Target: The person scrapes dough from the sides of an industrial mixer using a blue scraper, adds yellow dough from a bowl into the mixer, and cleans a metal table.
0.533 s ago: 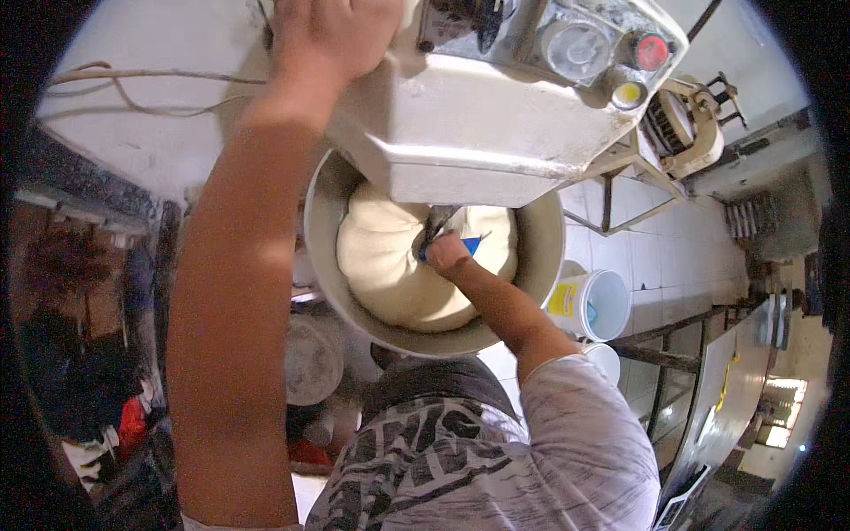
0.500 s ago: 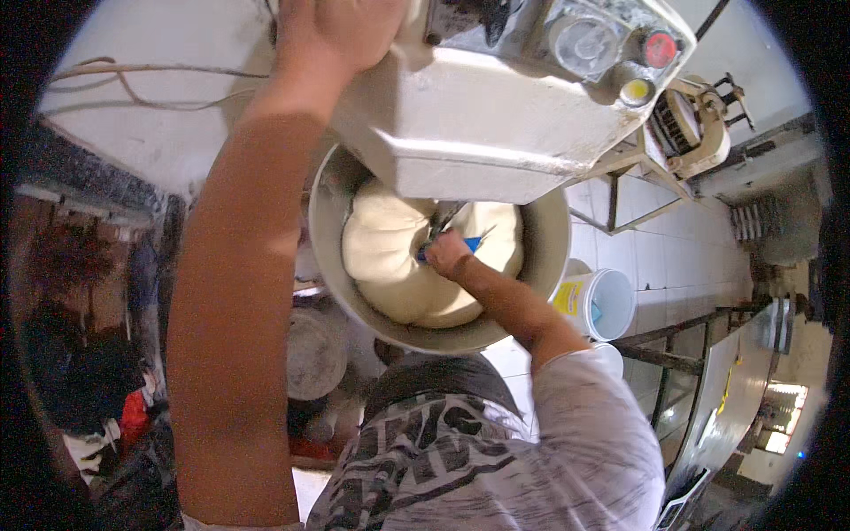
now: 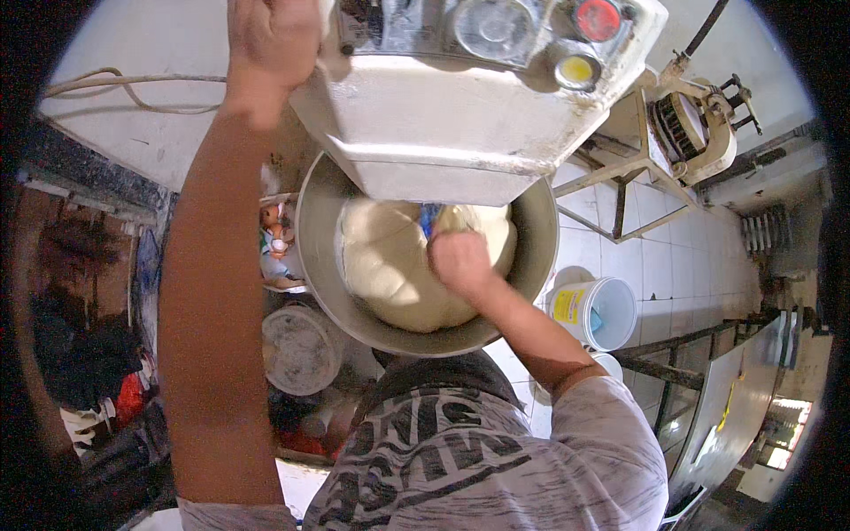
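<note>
Right hand (image 3: 462, 263) has shifted rightward over dough (image 3: 394, 270) in the bowl (image 3: 322, 239), grip unclear, as with the left hand (image 3: 276, 42).

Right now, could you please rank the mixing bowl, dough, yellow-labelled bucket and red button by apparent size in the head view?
Largest to smallest:
mixing bowl
dough
yellow-labelled bucket
red button

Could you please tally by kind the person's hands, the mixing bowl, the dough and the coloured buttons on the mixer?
Hands: 2 (left hand, right hand)
Mixing bowl: 1
Dough mass: 1
Coloured buttons: 2 (red button, yellow button)
Total: 6
</note>
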### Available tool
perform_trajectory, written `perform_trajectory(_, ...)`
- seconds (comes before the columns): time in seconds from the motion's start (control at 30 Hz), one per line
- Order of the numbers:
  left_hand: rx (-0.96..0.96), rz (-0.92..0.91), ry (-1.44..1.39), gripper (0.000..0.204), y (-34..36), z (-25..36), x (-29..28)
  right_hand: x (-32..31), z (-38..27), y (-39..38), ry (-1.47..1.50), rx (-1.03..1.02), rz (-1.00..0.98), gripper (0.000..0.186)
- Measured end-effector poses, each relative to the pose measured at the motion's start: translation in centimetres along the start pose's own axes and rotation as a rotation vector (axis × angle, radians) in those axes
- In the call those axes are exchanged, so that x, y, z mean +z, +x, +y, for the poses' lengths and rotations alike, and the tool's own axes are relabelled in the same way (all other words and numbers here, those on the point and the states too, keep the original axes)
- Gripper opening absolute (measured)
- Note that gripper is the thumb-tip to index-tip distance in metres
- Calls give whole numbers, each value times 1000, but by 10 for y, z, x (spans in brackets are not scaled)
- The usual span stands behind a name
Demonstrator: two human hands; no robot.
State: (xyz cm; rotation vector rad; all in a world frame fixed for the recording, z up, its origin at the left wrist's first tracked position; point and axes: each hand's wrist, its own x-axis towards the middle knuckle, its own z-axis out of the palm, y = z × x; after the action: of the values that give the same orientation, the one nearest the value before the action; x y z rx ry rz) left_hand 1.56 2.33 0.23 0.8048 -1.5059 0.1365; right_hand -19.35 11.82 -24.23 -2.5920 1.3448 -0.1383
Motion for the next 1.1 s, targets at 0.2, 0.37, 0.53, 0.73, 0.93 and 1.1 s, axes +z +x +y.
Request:
perform_trajectory(0.2, -182, -147, -339, 43, 0, 22, 11, 103, 25, -20, -292, -174, -411, 19)
perform_trajectory(0.37, 281, -212, 328, 44, 3, -19, -6, -19, -6, -11, 14, -74, -419, 20)
perform_trajectory(0.53, 54, -221, 129, 50, 10, -29, -18, 56, 4, -16, 73, -214, -400, 18)
perform_trajectory(0.73, 92, -210, 63, 48, 8, -24, -3, 80, 17, -19, 139, -108, -398, 17)
perform_trajectory(0.93, -30, -196, 114, 39, 7, -14, -8, 28, -31, -27, 95, -87, -240, 21)
perform_trajectory(1.1, -39, -108, 87, 42, 12, -30, -8, 73, -4, -30, 411, 303, -221, 33)
